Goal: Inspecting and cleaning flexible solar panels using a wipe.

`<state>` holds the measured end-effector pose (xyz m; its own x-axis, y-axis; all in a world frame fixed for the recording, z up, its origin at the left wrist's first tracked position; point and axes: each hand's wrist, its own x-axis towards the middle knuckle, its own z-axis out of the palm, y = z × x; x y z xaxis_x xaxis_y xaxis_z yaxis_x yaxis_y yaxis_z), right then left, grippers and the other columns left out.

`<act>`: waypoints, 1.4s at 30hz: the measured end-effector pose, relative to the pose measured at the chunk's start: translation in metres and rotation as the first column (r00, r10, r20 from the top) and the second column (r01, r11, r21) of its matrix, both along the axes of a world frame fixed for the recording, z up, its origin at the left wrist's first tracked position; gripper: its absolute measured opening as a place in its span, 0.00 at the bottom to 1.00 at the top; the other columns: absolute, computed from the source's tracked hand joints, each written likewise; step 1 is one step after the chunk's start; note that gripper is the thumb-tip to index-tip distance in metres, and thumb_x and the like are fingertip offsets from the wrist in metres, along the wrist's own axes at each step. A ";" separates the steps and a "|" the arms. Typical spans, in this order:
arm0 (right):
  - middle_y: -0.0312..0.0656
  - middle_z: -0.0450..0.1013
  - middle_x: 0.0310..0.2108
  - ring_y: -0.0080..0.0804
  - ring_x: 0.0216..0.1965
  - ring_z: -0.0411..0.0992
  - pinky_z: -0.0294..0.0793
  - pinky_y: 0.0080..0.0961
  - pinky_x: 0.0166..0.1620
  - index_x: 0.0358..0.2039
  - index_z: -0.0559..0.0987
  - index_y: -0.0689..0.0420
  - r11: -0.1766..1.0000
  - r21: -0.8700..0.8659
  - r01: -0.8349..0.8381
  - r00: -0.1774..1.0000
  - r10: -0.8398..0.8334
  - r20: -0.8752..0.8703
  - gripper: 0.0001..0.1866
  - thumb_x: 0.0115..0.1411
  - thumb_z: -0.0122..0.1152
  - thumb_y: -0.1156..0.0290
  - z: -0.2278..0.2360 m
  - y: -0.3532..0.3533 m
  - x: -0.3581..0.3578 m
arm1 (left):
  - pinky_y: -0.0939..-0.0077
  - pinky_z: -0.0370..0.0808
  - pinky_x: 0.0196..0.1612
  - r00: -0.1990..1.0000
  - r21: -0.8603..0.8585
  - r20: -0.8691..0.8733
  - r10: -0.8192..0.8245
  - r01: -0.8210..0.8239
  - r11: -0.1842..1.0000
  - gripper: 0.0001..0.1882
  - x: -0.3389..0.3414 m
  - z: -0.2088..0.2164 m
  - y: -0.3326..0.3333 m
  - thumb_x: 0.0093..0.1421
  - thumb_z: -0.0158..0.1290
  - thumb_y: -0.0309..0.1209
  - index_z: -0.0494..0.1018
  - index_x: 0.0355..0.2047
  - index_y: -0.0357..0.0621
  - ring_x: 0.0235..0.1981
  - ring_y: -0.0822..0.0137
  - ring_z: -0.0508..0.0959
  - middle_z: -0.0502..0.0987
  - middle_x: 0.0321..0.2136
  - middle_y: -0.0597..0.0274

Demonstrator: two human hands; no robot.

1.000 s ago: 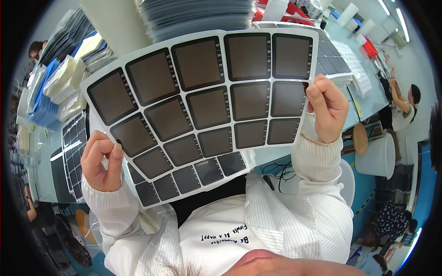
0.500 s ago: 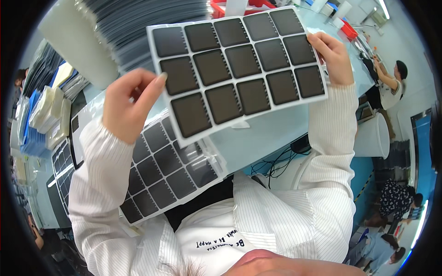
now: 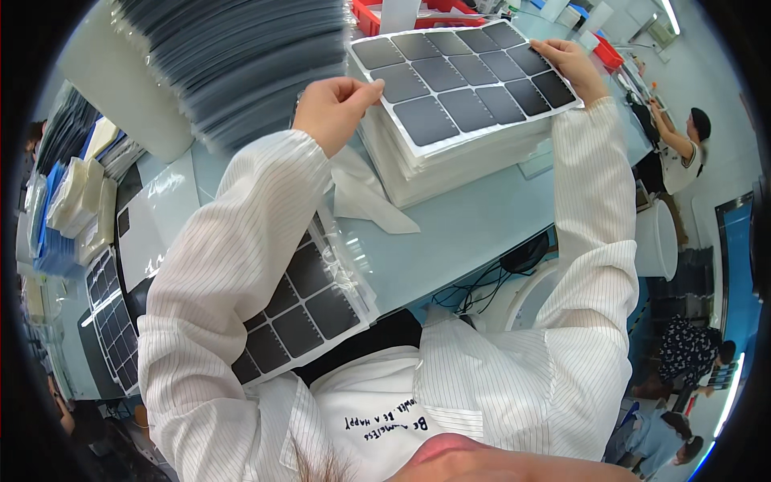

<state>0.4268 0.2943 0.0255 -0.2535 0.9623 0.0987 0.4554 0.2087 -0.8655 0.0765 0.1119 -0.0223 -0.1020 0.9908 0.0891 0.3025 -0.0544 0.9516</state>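
A white-backed sheet of dark square stickers [image 3: 466, 76] lies over the top of a thick stack of white sheets [image 3: 450, 173] on the table. Its left edge is pinched between the thumb and fingers of my left hand [image 3: 337, 111]. At the far right corner my right hand [image 3: 572, 66] grips the same sheet. Nearer my body, partly under my left forearm, rests a second sticker sheet [image 3: 303, 328] with clear film at its edge. A loose white paper piece [image 3: 365, 197] lies beside the stack.
A tall pile of dark sheets in clear film [image 3: 249, 72] rises at the far left, next to a large white roll [image 3: 120, 84]. Red bins [image 3: 367, 18] stand behind the stack. Cables [image 3: 482, 281] hang below the table edge near a white bucket [image 3: 660, 239]. Other people work at the right.
Both hands have moved the sticker sheet away from me, from being held up in the air down onto the stack. The stack, hidden before, now shows under it.
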 end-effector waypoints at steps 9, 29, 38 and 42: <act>0.31 0.72 0.24 0.13 0.22 0.68 0.66 0.10 0.25 0.34 0.77 0.61 1.000 0.006 -0.008 1.000 0.008 0.022 0.14 0.57 0.57 0.62 -0.007 -0.001 -0.004 | 0.76 0.68 0.33 0.808 -0.073 -0.550 -0.210 0.203 0.976 0.19 -0.052 0.000 -0.054 0.54 0.52 0.45 0.75 0.28 0.40 0.30 0.68 0.72 0.74 0.26 0.59; 0.30 0.70 0.25 0.11 0.21 0.60 0.56 0.08 0.23 0.38 0.78 0.56 0.825 0.527 0.205 0.942 -0.313 0.124 0.14 0.59 0.53 0.60 0.052 -0.123 -0.014 | 0.70 0.69 0.47 0.815 0.187 -0.577 -0.059 0.202 0.961 0.17 -0.097 -0.058 -0.114 0.49 0.59 0.35 0.74 0.39 0.45 0.46 0.58 0.70 0.70 0.42 0.58; 0.35 0.70 0.21 0.16 0.17 0.64 0.60 0.12 0.20 0.31 0.76 0.63 0.873 0.311 -0.375 0.927 0.363 0.099 0.06 0.55 0.55 0.74 -0.042 -0.259 -0.222 | 0.70 0.69 0.39 0.826 0.426 -0.560 0.062 0.223 0.877 0.05 -0.104 -0.049 -0.115 0.47 0.58 0.26 0.75 0.26 0.45 0.33 0.61 0.73 0.74 0.26 0.64; 0.32 0.67 0.17 0.14 0.15 0.61 0.56 0.11 0.17 0.28 0.76 0.61 0.917 -0.095 -0.386 0.915 0.368 -0.164 0.09 0.58 0.53 0.69 -0.084 -0.230 -0.273 | 0.70 0.68 0.39 0.856 0.507 -0.508 0.095 0.208 0.837 0.05 -0.105 -0.041 -0.119 0.45 0.58 0.24 0.75 0.25 0.45 0.33 0.62 0.73 0.75 0.26 0.64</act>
<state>0.1541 0.0639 -0.0590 -0.5923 0.8043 0.0470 0.2365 0.2293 -0.9442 -0.0284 -0.0071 -0.0629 0.1608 0.7713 0.6159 0.6975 -0.5303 0.4820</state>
